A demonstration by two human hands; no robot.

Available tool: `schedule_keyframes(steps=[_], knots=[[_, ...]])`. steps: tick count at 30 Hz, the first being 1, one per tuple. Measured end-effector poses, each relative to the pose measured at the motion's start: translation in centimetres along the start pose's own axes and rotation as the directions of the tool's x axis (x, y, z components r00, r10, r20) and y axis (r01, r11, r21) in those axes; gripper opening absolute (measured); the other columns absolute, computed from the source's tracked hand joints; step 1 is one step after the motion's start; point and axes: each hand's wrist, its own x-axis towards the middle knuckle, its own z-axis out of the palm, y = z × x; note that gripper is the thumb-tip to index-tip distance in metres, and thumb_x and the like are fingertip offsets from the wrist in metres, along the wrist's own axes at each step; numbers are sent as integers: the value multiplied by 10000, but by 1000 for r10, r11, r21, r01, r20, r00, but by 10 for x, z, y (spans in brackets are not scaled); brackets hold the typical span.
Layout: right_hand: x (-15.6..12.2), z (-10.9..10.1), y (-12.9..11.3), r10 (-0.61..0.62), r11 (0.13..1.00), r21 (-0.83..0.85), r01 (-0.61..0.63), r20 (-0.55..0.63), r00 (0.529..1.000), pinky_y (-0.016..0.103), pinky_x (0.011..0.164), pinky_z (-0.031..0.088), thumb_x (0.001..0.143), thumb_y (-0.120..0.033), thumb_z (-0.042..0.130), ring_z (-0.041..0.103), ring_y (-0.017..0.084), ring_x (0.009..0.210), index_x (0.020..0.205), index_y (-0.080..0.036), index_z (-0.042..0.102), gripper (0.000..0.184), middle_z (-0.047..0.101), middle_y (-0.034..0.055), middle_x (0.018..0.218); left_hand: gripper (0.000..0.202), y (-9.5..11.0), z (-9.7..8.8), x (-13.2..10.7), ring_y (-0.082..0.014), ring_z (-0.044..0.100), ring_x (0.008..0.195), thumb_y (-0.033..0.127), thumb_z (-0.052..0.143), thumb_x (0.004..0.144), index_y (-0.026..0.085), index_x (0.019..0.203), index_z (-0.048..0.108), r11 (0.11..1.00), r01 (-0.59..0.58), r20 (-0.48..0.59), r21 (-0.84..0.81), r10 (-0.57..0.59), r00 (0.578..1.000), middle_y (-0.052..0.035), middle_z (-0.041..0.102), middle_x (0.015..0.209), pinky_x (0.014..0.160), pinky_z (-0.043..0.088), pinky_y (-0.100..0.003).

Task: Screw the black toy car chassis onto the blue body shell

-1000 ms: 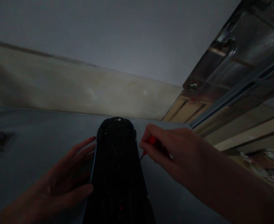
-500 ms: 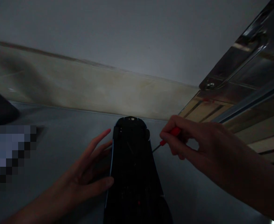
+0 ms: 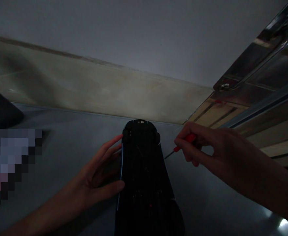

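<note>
A dark toy car (image 3: 144, 170) lies upside down on the grey surface, its black underside and wheels facing up. A thin blue edge runs along its left side. My left hand (image 3: 97, 180) rests at that side with fingers spread, thumb and fingertips against the edge. In my right hand (image 3: 203, 144) is a small screwdriver (image 3: 189, 138) with a red handle, pinched between thumb and fingers. Its thin shaft points down and left, the tip close to the car's right edge; I cannot tell whether it touches. The car's near end runs out of view.
Behind the car a pale marbled strip (image 3: 104, 95) runs along the base of a grey wall (image 3: 134, 32). At right stands a shiny metal-cornered case or panel (image 3: 257, 72) with wooden slats below. A dark object (image 3: 1, 109) and a pixelated flat item (image 3: 9, 157) lie left.
The view has shifted slightly, so the car and both hands appear a little farther right. My left fingertips now meet the car's edge; the screwdriver stays in my right hand.
</note>
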Motion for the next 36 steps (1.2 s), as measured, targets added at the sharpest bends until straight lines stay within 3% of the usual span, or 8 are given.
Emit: schedule_keyframes(steps=[14, 22, 28, 36], knots=[[-4, -5, 1, 42, 999, 7, -42, -14, 999, 313, 507, 476, 1126, -447, 606, 643, 177, 481, 891, -287, 697, 299, 677, -25, 588, 875, -1, -3, 0, -465, 487, 1686, 403, 969, 882, 579, 1653, 594, 999, 12, -20, 43, -11, 1000, 10, 535, 1832, 1288, 532, -651], [-7, -7, -1, 49, 999, 9, -49, -36, 998, 336, 470, 471, 1131, -554, 606, 637, 202, 478, 875, -314, 701, 364, 667, -6, 587, 740, -2, -2, -1, -466, 540, 1651, 461, 946, 894, 502, 1589, 695, 999, 30, 32, 44, -31, 999, -13, 636, 1750, 1241, 593, -604], [-6, -4, 0, 47, 999, 22, -46, -39, 998, 301, 480, 464, 1126, -508, 593, 641, 175, 483, 866, -292, 694, 353, 665, -19, 585, 745, -4, -4, 0, -471, 513, 1668, 461, 951, 894, 477, 1592, 692, 998, 0, 28, 65, -2, 1000, -32, 658, 1730, 1282, 553, -599], [-6, -2, -11, 77, 997, 19, -76, -8, 997, 279, 524, 458, 1066, -354, 625, 632, 148, 496, 848, -272, 687, 242, 663, -45, 589, 716, -1, -3, -1, -423, 486, 1696, 465, 909, 947, 468, 1618, 660, 995, 53, 37, 90, -57, 998, -26, 596, 1789, 1332, 491, -562]])
